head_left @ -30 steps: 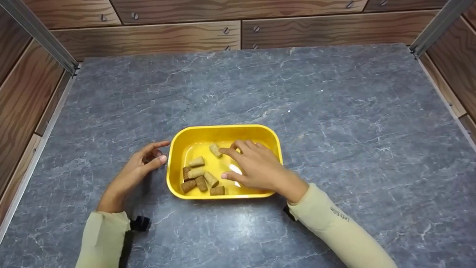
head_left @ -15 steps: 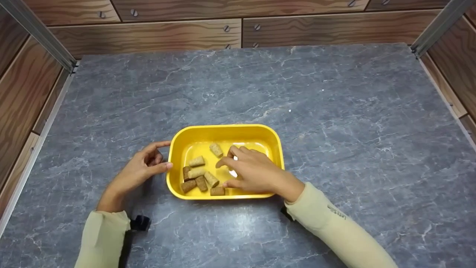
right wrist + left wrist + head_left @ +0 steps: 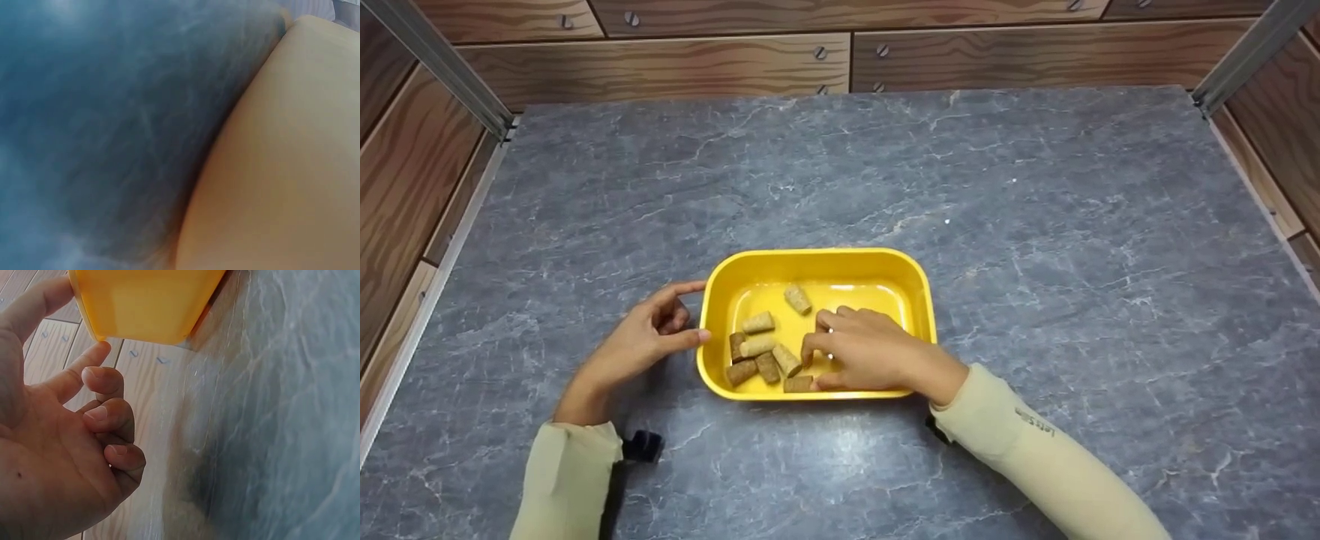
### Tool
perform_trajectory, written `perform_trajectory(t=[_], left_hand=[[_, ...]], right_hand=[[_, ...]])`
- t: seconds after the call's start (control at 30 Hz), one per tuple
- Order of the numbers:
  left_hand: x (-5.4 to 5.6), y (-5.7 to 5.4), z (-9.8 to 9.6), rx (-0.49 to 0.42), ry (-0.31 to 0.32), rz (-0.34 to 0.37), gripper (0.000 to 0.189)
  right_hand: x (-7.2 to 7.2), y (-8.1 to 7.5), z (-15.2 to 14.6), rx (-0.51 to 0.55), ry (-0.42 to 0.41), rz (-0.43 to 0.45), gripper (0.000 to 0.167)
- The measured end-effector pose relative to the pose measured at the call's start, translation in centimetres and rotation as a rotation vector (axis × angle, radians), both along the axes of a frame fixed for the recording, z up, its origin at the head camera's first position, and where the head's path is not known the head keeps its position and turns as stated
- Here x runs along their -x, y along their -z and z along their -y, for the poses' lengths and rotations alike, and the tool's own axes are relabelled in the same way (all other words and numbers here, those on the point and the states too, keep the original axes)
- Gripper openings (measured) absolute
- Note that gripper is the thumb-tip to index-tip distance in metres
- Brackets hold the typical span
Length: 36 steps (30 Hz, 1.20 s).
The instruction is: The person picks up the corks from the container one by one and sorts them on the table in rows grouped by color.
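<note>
A yellow plastic tub (image 3: 817, 256) holds several corks, some pale and some dark brown. Inside it, my right hand (image 3: 877, 349) reaches down with bent fingers. Its thumb tip is at the right end of a brown cork (image 3: 798, 384), and its index finger comes down beside a pale cork (image 3: 787, 361). I see no cork between those fingertips. My left hand (image 3: 634, 341) touches the tub's left rim with extended thumb and index finger. In the left wrist view, the other fingers (image 3: 112, 417) of that hand are loosely curled, off the yellow tub wall (image 3: 149, 306).
Beneath the tub is a grey marbled tabletop (image 3: 1035, 247). Wood-patterned panels (image 3: 660, 67) stand along the back and sides, with metal posts at the corners. The right wrist view is blurred, filled by the tabletop and part of the arm.
My right hand has moved down toward the tub's near side, its thumb now at the brown cork. My left thumb has come to the rim. The corks keep their places.
</note>
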State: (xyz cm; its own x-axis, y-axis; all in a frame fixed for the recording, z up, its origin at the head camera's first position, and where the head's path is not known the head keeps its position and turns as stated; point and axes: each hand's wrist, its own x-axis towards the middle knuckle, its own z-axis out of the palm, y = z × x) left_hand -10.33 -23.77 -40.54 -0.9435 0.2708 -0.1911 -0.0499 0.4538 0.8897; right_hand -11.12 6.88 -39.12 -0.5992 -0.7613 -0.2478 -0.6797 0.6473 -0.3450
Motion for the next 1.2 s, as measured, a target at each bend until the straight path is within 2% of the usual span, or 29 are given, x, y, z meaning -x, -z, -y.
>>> perform_trajectory(t=[0.27, 0.53, 0.83, 1.2], left_hand=[[0.0, 0.0, 0.0, -0.018, -0.004, 0.013, 0.058], [-0.1, -0.1, -0.1, -0.043, 0.018, 0.005, 0.057], [-0.2, -0.5, 0.2, -0.031, 0.036, -0.012, 0.061], [0.0, 0.1, 0.4, -0.047, 0.038, 0.010, 0.062]], right_hand=[[-0.2, -0.2, 0.2, 0.012, -0.024, 0.018, 0.027], [-0.2, -0.1, 0.0, 0.029, -0.003, 0.031, 0.025], [0.0, -0.6, -0.9, 0.087, 0.098, 0.034, 0.019], [0.6, -2.0, -3.2, 0.236, 0.205, 0.012, 0.021]])
